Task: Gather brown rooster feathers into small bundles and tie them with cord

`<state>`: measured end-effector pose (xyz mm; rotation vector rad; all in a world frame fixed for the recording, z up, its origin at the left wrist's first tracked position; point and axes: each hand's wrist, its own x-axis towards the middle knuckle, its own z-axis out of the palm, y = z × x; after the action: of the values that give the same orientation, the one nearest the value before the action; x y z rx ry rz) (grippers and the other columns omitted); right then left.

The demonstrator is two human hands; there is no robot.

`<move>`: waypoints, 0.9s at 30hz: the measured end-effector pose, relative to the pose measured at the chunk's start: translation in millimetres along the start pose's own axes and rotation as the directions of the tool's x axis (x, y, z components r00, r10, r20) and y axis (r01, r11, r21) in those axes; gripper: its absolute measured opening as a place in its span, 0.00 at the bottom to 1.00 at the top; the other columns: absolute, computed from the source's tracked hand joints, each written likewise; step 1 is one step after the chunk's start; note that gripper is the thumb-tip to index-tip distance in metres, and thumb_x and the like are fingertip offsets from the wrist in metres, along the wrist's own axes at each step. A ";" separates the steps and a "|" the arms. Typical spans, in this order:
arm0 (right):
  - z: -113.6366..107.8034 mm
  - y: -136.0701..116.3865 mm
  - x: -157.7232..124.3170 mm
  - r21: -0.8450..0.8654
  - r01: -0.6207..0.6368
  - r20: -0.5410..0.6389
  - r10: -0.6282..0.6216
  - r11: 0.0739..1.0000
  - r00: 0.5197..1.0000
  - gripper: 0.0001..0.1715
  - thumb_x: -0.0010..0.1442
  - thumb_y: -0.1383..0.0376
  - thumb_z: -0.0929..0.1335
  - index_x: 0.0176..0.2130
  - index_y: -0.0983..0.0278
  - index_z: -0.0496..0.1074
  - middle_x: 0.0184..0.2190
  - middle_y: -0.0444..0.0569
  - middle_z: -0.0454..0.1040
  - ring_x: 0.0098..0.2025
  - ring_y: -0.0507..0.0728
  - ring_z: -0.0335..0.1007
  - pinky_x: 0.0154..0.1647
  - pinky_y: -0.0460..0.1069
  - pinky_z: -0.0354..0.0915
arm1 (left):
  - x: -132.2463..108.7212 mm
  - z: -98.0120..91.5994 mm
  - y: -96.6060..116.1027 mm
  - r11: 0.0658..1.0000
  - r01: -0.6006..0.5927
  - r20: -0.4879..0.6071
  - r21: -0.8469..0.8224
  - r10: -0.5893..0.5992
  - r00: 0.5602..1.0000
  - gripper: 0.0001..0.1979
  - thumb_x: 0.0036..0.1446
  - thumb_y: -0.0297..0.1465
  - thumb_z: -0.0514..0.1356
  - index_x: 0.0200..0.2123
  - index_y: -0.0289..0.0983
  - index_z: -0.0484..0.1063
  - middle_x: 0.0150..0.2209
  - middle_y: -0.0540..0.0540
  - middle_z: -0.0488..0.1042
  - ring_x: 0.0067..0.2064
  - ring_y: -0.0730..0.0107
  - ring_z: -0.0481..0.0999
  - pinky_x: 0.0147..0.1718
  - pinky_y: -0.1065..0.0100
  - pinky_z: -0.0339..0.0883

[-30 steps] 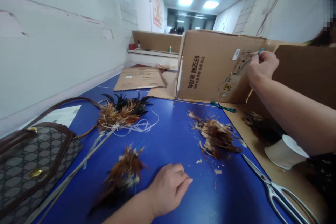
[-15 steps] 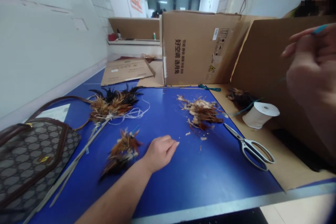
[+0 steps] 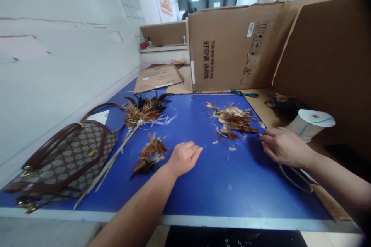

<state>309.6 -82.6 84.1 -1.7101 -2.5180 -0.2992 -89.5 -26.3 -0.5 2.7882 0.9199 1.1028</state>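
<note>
My left hand is closed in a pinch above the blue table; whatever is between its fingers is too small to make out. To its left lies a small bunch of brown and black feathers. On the right, my right hand has its fingers curled down around the blades of the scissors, whose handle loops show below the palm. A loose heap of brown and cream feathers lies between the hands, toward the back. Behind my right wrist stands a white spool with a teal strand across it.
A larger feather bundle with long pale stems and white string lies left, beside a patterned handbag. Cardboard panels stand at the back and right. A teal cord bundle and dark feathers lie near them.
My right hand has come down from high on the right onto the scissors. My left hand stays pinched over the table. The view has shifted, showing more of the handbag.
</note>
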 end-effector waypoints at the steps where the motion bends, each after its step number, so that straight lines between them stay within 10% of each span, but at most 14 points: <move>1: 6.5 -3.6 0.4 0.007 0.087 -0.071 -0.086 0.996 0.994 0.11 0.66 0.62 0.67 0.39 0.60 0.79 0.42 0.56 0.80 0.43 0.63 0.77 0.48 0.58 0.66 | 0.5 1.1 0.2 1.000 0.009 -0.008 -0.005 -0.009 1.000 0.14 0.71 0.31 0.56 0.33 0.36 0.77 0.27 0.46 0.72 0.30 0.68 0.71 0.35 0.66 0.67; 5: 22.3 -36.7 17.3 0.127 0.118 -0.244 -0.084 0.985 0.966 0.16 0.70 0.60 0.65 0.47 0.64 0.80 0.44 0.58 0.79 0.45 0.62 0.73 0.50 0.57 0.65 | 6.9 5.1 5.7 0.990 0.102 -0.027 -0.095 -0.105 0.994 0.16 0.71 0.32 0.56 0.29 0.38 0.76 0.26 0.46 0.70 0.30 0.68 0.71 0.35 0.66 0.66; 12: 57.6 -96.6 71.5 0.124 -0.073 -0.184 0.095 0.990 0.978 0.17 0.68 0.56 0.68 0.40 0.66 0.80 0.37 0.60 0.76 0.43 0.65 0.69 0.46 0.57 0.60 | 34.1 -6.1 38.5 0.871 0.308 -0.091 -0.384 -0.367 0.926 0.21 0.71 0.37 0.57 0.23 0.38 0.73 0.24 0.47 0.69 0.29 0.69 0.69 0.36 0.65 0.64; 15: 71.8 -94.4 82.9 0.158 -0.096 -0.196 0.126 0.983 0.973 0.13 0.66 0.63 0.67 0.34 0.67 0.79 0.33 0.59 0.75 0.40 0.64 0.69 0.43 0.56 0.59 | 50.7 -8.3 48.8 0.615 0.489 -0.016 -0.619 -0.632 0.775 0.22 0.69 0.43 0.59 0.27 0.37 0.78 0.26 0.46 0.74 0.27 0.71 0.71 0.29 0.67 0.64; 20: 80.5 -86.3 81.6 0.269 -0.074 -0.271 0.150 0.960 0.951 0.13 0.67 0.66 0.66 0.32 0.64 0.77 0.31 0.54 0.75 0.37 0.60 0.71 0.42 0.54 0.61 | 74.3 14.5 49.6 -0.138 0.526 0.369 -0.839 -0.855 0.364 0.13 0.60 0.38 0.68 0.33 0.33 0.77 0.25 0.51 0.71 0.19 0.79 0.65 0.19 0.72 0.54; 27: 72.6 -91.3 60.9 0.511 0.109 -0.456 0.161 0.853 0.875 0.07 0.69 0.63 0.68 0.37 0.61 0.74 0.34 0.51 0.76 0.38 0.59 0.72 0.44 0.55 0.67 | 87.3 54.9 58.3 -0.402 0.474 0.581 -0.784 -0.744 0.331 0.17 0.63 0.39 0.68 0.33 0.30 0.73 0.29 0.42 0.76 0.24 0.76 0.71 0.23 0.72 0.63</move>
<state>205.2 -44.6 13.4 -1.2544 -1.9584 -0.0171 25.9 -17.8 24.9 0.5969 0.9878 1.0293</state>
